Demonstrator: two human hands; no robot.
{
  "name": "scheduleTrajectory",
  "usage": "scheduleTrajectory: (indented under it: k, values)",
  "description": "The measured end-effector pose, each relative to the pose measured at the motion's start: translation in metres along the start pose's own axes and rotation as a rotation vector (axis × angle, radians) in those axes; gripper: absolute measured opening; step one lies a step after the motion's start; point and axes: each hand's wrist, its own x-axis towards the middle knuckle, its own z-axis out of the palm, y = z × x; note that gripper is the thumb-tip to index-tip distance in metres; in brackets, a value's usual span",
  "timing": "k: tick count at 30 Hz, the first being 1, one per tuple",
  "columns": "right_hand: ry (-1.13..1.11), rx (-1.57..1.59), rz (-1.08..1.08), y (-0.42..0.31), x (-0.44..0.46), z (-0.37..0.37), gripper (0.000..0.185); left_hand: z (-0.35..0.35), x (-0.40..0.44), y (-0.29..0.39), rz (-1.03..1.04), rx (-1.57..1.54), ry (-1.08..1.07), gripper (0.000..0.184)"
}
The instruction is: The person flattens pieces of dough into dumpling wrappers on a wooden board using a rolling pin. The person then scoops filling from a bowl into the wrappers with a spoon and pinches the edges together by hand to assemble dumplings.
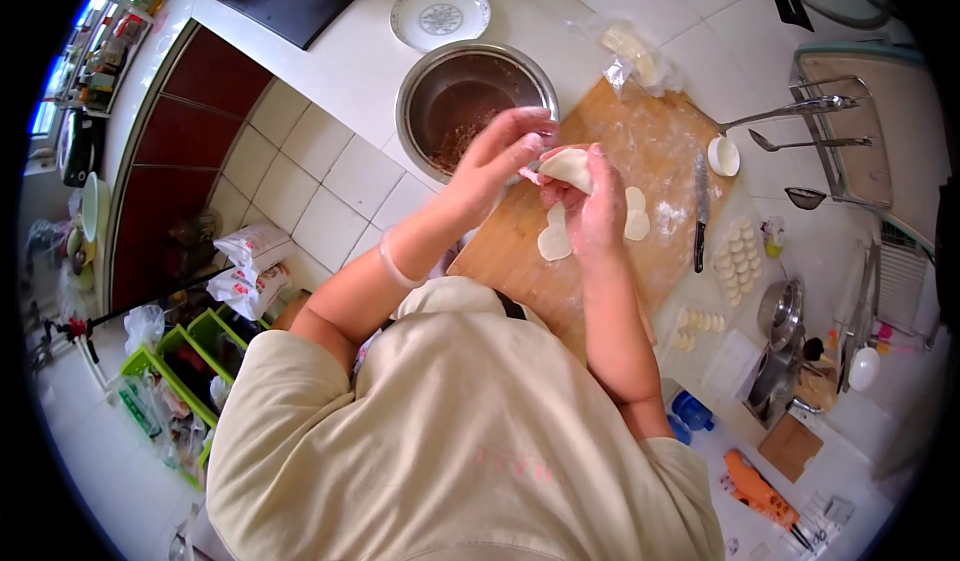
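My right hand [598, 211] is closed around a folded dumpling wrapper [568, 169], its pale curved edge facing up. Just left of it, my left hand [495, 156] has its fingers stretched towards the wrapper, with floury fingertips and no held thing visible. A metal bowl [403, 111] with reddish-brown filling [462, 146] stands beyond my left hand, partly covered by it. Flat round wrappers [554, 243] lie on the floured wooden board [625, 126] below my hands, and another wrapper [637, 223] lies right of my right wrist.
A knife [700, 211] lies along the board's right side, near a small white bowl [723, 156]. Several shaped dumplings [738, 261] sit on the counter at right. A patterned plate [440, 16] is behind the metal bowl. Ladles [800, 107] lie at far right.
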Motion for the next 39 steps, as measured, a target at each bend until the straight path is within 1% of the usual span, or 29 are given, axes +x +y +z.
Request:
scheduleTrajectory:
  k: [1, 2, 4, 5, 6, 7, 9, 10, 12, 16, 22, 24, 25, 26, 28, 30, 31, 32, 33, 34, 35, 36, 37, 38, 39]
  values:
    - [-0.003, 0.004, 0.002, 0.005, 0.001, 0.003, 0.046, 0.003, 0.002, -0.003, 0.003, -0.033, -0.084, 0.047]
    - [-0.009, 0.028, -0.001, 0.01, 0.001, 0.006, 0.042, 0.009, -0.001, -0.006, -0.023, -0.04, -0.103, 0.054]
    - [-0.032, 0.102, 0.03, 0.019, 0.002, 0.004, 0.033, 0.011, -0.001, -0.01, -0.036, -0.033, -0.125, 0.053]
    - [-0.03, 0.104, 0.031, 0.021, 0.001, 0.004, 0.033, 0.012, -0.001, -0.013, -0.048, -0.026, -0.146, 0.053]
    - [0.008, 0.095, 0.004, 0.02, 0.0, 0.01, 0.032, 0.01, 0.001, -0.016, -0.005, 0.005, -0.169, 0.049]
    - [0.046, 0.087, -0.022, 0.02, -0.001, 0.012, 0.031, 0.009, 0.004, -0.019, -0.007, 0.005, -0.17, 0.049]
    - [0.046, 0.076, -0.047, 0.024, 0.001, 0.007, 0.029, 0.008, 0.007, -0.024, 0.17, 0.169, -0.175, 0.044]
    - [0.046, 0.064, -0.072, 0.026, 0.001, 0.006, 0.028, 0.008, 0.008, -0.026, 0.167, 0.168, -0.174, 0.044]
    - [0.044, 0.06, -0.088, 0.025, 0.0, 0.006, 0.027, 0.009, 0.01, -0.029, 0.213, 0.119, -0.153, 0.033]
    - [0.019, -0.005, -0.139, 0.024, -0.002, 0.006, 0.028, 0.014, 0.01, -0.025, 0.209, 0.111, -0.153, 0.031]
    - [0.045, -0.093, -0.17, 0.018, -0.001, 0.01, 0.031, 0.027, 0.013, -0.025, 0.306, 0.118, -0.126, 0.032]
    - [0.075, -0.112, -0.201, 0.016, -0.001, 0.015, 0.032, 0.032, 0.016, -0.029, 0.454, 0.17, -0.096, 0.031]
    - [0.104, -0.132, -0.235, 0.014, -0.002, 0.018, 0.035, 0.031, 0.019, -0.03, 0.454, 0.17, -0.094, 0.031]
    - [0.102, -0.132, -0.233, 0.014, -0.002, 0.018, 0.035, 0.03, 0.023, -0.032, 0.65, 0.279, -0.128, 0.021]
    - [0.083, -0.029, -0.213, 0.014, -0.004, 0.018, 0.029, 0.031, 0.024, -0.033, 0.842, 0.389, -0.16, 0.019]
    - [0.079, 0.015, -0.198, 0.014, -0.007, 0.017, 0.027, 0.037, 0.02, -0.031, 0.76, 0.334, -0.096, 0.018]
    - [0.087, 0.026, -0.197, 0.013, -0.009, 0.017, 0.026, 0.041, 0.016, -0.027, 0.76, 0.334, -0.095, 0.018]
    - [0.101, -0.039, -0.232, 0.014, -0.01, 0.016, 0.025, 0.046, 0.012, -0.024, 0.629, 0.249, -0.06, 0.019]
    - [0.118, -0.151, -0.306, 0.014, -0.012, 0.015, 0.024, 0.05, 0.01, -0.021, 0.499, 0.164, -0.026, 0.022]
    - [0.138, -0.473, -0.504, 0.017, -0.012, 0.011, 0.023, 0.053, 0.008, -0.022, 0.496, 0.163, -0.026, 0.022]
    - [0.171, -0.631, -0.601, 0.021, -0.012, 0.007, 0.022, 0.056, 0.008, -0.024, 0.496, 0.165, 0.002, 0.024]
    - [0.172, -0.453, -0.502, 0.02, -0.014, 0.008, 0.021, 0.058, 0.008, -0.025, 0.496, 0.168, 0.031, 0.027]
    - [0.184, -0.142, -0.239, 0.019, -0.015, 0.007, 0.029, 0.058, 0.008, -0.027, 0.491, 0.169, 0.033, 0.027]
    - [0.185, -0.141, -0.234, 0.026, -0.016, 0.0, 0.029, 0.057, 0.01, -0.028, 0.493, 0.19, 0.014, 0.027]
    - [0.238, -0.605, -0.526, 0.032, -0.017, -0.006, 0.023, 0.057, 0.011, -0.029, 0.497, 0.212, -0.006, 0.026]
